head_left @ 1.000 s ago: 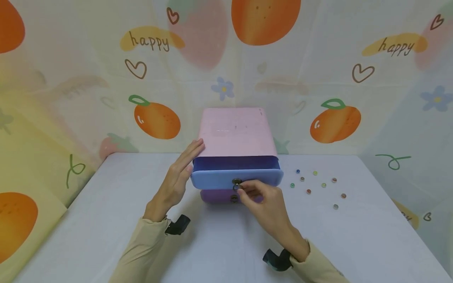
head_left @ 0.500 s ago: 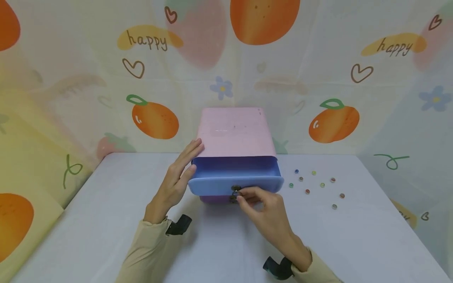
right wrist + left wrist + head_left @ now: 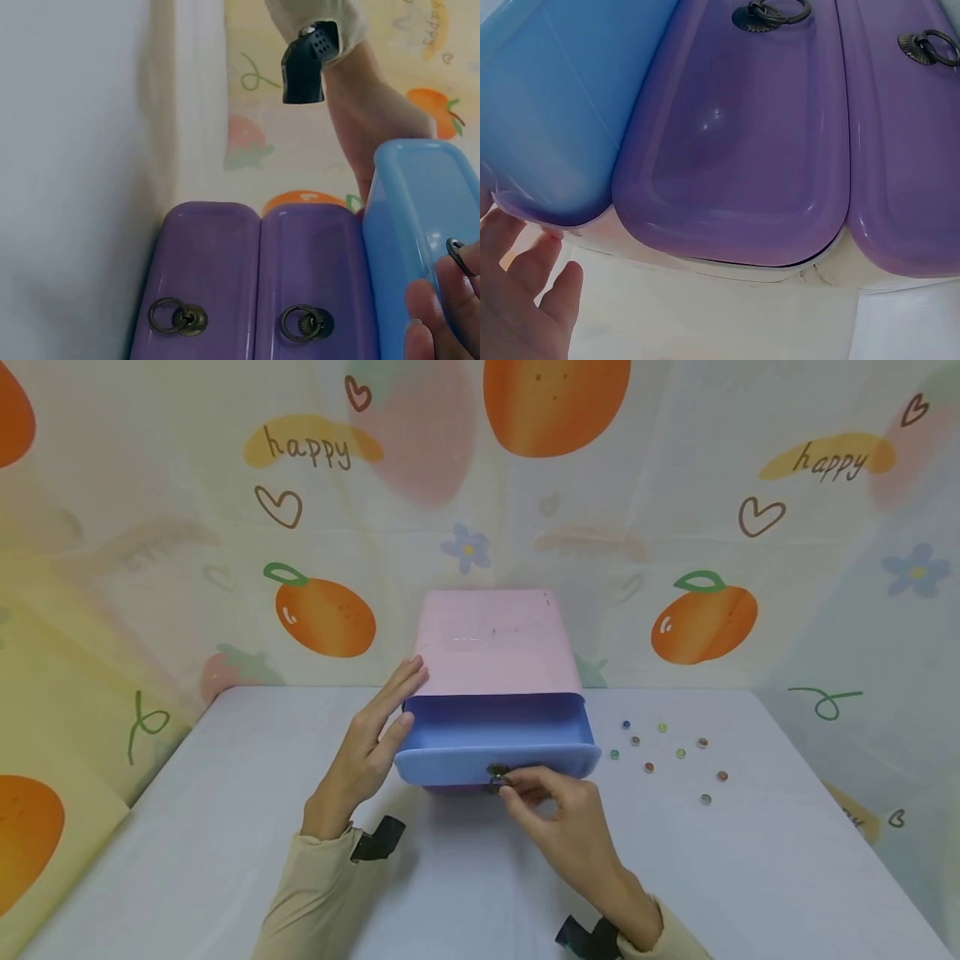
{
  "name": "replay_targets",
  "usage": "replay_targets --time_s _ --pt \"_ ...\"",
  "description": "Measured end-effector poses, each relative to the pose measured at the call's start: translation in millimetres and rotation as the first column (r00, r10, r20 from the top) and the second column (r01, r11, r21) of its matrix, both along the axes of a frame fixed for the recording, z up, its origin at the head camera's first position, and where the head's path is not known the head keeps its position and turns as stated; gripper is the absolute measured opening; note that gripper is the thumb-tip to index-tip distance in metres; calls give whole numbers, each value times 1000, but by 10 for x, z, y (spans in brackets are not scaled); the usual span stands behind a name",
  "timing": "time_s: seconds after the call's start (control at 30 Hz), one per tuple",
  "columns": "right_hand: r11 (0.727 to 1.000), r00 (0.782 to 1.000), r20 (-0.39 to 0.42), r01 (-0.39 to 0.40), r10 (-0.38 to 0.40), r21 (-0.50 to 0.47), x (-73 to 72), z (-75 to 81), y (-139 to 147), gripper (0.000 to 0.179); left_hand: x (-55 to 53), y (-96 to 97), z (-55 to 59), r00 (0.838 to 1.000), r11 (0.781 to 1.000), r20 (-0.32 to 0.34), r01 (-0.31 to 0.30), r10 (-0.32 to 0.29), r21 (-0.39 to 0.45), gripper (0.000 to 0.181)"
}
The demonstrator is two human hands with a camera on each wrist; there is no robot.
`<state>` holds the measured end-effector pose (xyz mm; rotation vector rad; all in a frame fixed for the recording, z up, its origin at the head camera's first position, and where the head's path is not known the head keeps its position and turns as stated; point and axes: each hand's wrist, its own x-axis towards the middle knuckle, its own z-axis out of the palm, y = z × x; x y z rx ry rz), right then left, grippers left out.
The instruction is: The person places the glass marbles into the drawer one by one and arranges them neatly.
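A small pink drawer cabinet [image 3: 498, 647] stands on the white table, its blue top drawer [image 3: 442, 767] pulled well out. Nothing shows in the visible part of that drawer. My right hand [image 3: 566, 818] pinches the dark metal ring pull [image 3: 454, 253] on the drawer front between thumb and fingers. With fingers extended, my left hand [image 3: 363, 764] rests against the cabinet's left side, near its top front corner. Under the blue drawer are two closed purple drawers [image 3: 742, 142], each with its own ring pull [image 3: 304, 324]; in the head view they are almost wholly hidden.
Several small coloured glass marbles [image 3: 702, 743] lie scattered on the table [image 3: 750, 868] to the right of the cabinet. Behind the table hangs a fruit-printed cloth [image 3: 585, 518]. A black wrist camera [image 3: 378, 839] sits at the left sleeve.
The blue drawer has slid out toward me, drawn by my right hand on its ring, and more of its inside shows. My left hand has stayed against the cabinet side.
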<state>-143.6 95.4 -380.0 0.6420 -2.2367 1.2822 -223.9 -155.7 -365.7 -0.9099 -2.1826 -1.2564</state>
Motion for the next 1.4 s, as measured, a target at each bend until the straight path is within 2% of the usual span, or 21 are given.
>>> replay_targets --time_s 0.43,0.7,0.93,1.4 --pt "1000 1000 -20 5 -5 16 75 -12 28 10 7 -2 -3 1000 1000 14 -17 17 -26 53" --pt "999 1000 -6 0 0 48 138 16 57 10 9 16 -2 1000 1000 15 -17 17 -19 53" --pt "999 999 -6 -35 36 33 135 38 87 11 20 28 -11 1000 1000 17 -22 22 -14 54" --pt "999 999 1 -48 48 25 135 27 85 11 23 12 10 999 999 2 -37 37 -27 53"
